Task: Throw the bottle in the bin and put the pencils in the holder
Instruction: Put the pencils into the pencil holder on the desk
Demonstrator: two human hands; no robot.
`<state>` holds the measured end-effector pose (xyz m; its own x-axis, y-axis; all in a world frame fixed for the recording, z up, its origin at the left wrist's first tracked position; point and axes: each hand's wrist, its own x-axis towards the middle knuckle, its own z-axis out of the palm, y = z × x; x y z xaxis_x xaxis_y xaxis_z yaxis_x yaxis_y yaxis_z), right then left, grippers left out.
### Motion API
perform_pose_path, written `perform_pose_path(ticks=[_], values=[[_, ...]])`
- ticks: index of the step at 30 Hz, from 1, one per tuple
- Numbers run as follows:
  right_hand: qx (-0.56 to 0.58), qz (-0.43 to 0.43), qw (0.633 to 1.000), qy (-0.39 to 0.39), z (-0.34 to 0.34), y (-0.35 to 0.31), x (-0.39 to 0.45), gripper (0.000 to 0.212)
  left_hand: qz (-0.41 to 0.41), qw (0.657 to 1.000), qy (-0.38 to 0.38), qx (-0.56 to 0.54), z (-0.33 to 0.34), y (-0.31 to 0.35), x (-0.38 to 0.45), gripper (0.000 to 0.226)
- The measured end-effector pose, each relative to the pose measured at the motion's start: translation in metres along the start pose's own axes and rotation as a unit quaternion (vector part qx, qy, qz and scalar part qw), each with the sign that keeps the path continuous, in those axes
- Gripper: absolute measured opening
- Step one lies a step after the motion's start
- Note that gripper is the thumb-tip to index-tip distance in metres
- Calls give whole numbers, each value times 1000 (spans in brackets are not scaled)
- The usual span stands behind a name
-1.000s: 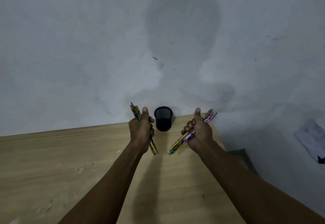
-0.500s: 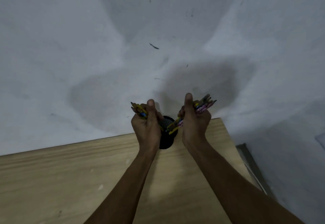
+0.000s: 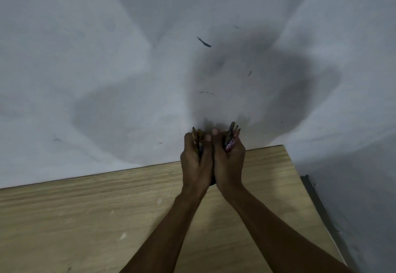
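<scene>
My left hand [image 3: 195, 163] is closed around a bunch of yellow pencils [image 3: 196, 138] held upright, tips pointing up. Pressed against it, my right hand [image 3: 229, 163] grips a second bunch of pink and yellow pencils [image 3: 231, 138], also upright. Both hands are together at the far edge of the wooden table [image 3: 107, 208], directly over the black pencil holder [image 3: 212, 181], of which only a dark sliver shows between my wrists. No bottle or bin is in view.
A pale grey wall [image 3: 128, 58] rises right behind the table's far edge. The table's right edge [image 3: 300, 187] lies close to my right arm, with a dark floor strip [image 3: 315, 200] beyond it.
My hands have come together from either side of the holder and now touch over it, hiding it. The pencil bunches turned from slanted to upright. The camera moved closer.
</scene>
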<state>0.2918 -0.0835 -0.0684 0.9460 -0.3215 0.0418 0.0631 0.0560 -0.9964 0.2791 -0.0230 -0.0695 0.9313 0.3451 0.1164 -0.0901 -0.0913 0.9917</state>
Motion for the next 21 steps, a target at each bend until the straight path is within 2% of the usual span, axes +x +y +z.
perform_pose_path(ticks=[7, 12, 15, 21], values=[[13, 16, 1000, 14, -2, -5, 5, 23, -42, 998, -11, -55, -2, 1, 0, 35], [-2, 20, 1000, 6, -6, -5, 8, 29, -38, 997, 36, -49, -1, 3, -2, 26], [-23, 17, 999, -18, -10, -4, 10, 27, -44, 997, 50, -50, 2, 3, -4, 27], [-32, -4, 995, -98, -15, -8, 7, 15, -2, 997, 61, -36, 9, 0, -11, 32]])
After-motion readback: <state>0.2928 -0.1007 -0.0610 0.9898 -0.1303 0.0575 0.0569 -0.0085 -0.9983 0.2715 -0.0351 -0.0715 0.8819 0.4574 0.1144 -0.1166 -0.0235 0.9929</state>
